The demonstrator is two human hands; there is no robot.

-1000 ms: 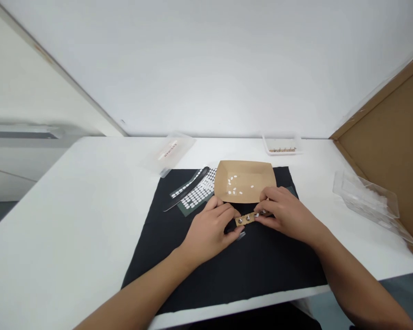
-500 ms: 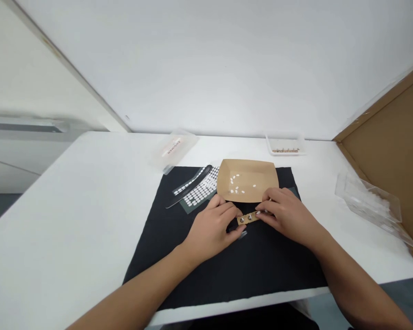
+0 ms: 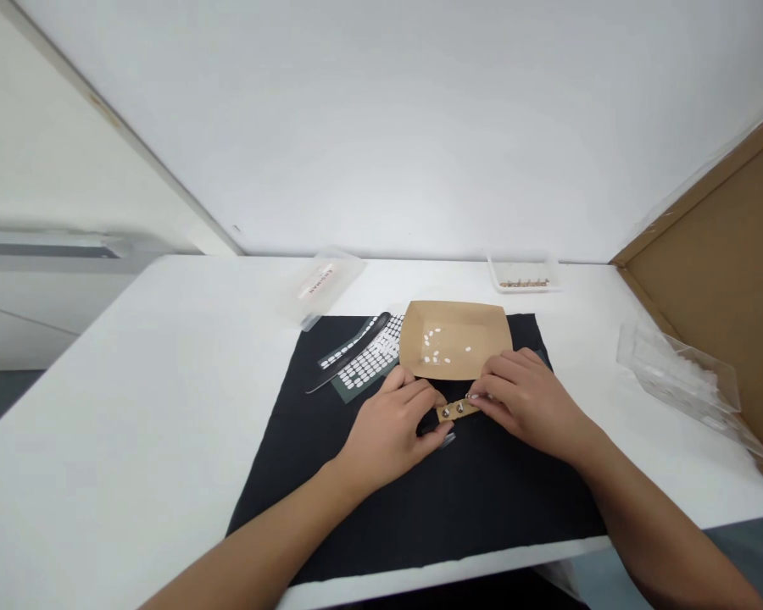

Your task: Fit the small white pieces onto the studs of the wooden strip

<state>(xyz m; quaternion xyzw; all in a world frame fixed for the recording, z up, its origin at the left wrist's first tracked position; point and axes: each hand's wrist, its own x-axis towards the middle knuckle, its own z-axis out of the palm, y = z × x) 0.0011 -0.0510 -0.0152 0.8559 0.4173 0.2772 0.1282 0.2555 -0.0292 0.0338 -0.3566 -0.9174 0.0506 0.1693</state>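
Observation:
My left hand (image 3: pixel 391 424) is closed, its thumb and fingertips pinching the left end of a narrow tan strip (image 3: pixel 452 412). Small round shiny metal pieces sit in a row along that strip. Over its right part, the fingers of my right hand (image 3: pixel 526 396) are pressed together, and they cover what they pinch. Just behind both hands stands a brown paper tray (image 3: pixel 483 329) with several small white ovals in it. A small clear piece (image 3: pixel 447 440) lies by my left thumb.
On the black cloth (image 3: pixel 458 508), a dark curved tool (image 3: pixel 356 349) lies across sheets of white oval stickers (image 3: pixel 369 360). Behind are a frosted labelled box (image 3: pixel 327 284) and a clear tray (image 3: pixel 525 284) of small copper-coloured pieces. Clear plastic packs (image 3: pixel 677 368) and a cardboard panel (image 3: pixel 718 254) stand right.
The right fingertips have shifted slightly left along the strip. The left hand keeps its hold on the strip's end. The whole view has tilted a little.

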